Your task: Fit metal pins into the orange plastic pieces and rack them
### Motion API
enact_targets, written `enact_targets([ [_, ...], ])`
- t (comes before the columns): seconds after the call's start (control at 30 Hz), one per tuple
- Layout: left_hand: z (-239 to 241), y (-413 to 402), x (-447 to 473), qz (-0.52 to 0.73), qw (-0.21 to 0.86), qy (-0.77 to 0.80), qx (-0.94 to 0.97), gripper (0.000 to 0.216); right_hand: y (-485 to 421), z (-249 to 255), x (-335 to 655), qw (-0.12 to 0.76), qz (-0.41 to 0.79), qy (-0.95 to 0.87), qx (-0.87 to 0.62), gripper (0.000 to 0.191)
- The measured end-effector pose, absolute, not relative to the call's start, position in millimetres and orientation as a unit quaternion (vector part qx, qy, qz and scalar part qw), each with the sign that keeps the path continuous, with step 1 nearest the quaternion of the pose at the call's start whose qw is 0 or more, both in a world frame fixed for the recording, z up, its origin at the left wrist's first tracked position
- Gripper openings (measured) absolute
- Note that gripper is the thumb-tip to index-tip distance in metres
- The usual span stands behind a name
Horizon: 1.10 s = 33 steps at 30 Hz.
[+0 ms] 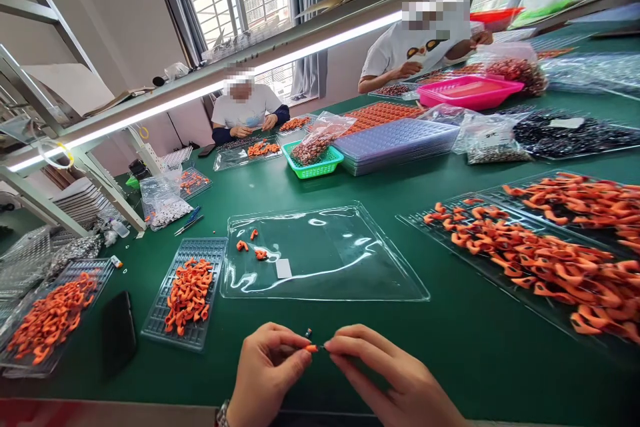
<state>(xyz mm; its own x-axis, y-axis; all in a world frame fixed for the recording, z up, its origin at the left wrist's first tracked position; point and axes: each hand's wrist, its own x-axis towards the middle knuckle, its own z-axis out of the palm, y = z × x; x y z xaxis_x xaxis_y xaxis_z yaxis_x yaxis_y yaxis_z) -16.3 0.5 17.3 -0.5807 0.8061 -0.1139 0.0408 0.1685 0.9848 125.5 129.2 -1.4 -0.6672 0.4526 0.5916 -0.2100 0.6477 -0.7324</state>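
Observation:
Near the front edge of the green table, my left hand (273, 370) pinches a small orange plastic piece (311, 348) between thumb and fingertips. A tiny dark part (309, 333) shows just above it. My right hand (387, 370) faces it from the right, thumb and fingertips closed on something thin and dark that is too small to name. The two sets of fingertips are a short gap apart. Beyond them lies a shallow clear plastic tray (345, 283) with a few loose curved orange pieces (261, 254) and a white label (283, 269) at its left side.
Orange pieces are heaped on gridded trays at left (189, 293) and right (540, 260). A dark phone (119, 330) lies at left; tweezers (189, 225) are farther back. Two people sit across the table, beyond a green basket (315, 170) and stacked trays (395, 140).

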Motion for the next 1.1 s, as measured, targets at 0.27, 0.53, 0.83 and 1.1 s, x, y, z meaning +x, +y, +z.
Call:
enact_targets([
  [0.27, 19.9, -0.3, -14.8, 0.563, 0.334, 0.690, 0.308, 0.021, 133.7, 2.6, 125.9, 0.366, 0.462, -0.803, -0.082, 0.013],
  [0.53, 24.8, -1.5, -7.9, 0.530, 0.265, 0.721, 0.360, 0.008, 137.7, 3.4, 129.4, 0.268, 0.565, -0.768, -0.138, 0.014],
  [0.83, 26.5, -0.1, -6.0, 0.525, 0.234, 0.725, 0.379, 0.005, 133.9, 4.9, 125.9, 0.255, 0.619, -0.729, -0.144, 0.015],
  [1.1, 14.1, 1.1, -6.3, 0.617, 0.457, 0.606, 0.210, 0.030, 129.6, -1.7, 127.6, 0.261, 0.648, -0.698, -0.156, 0.021],
])
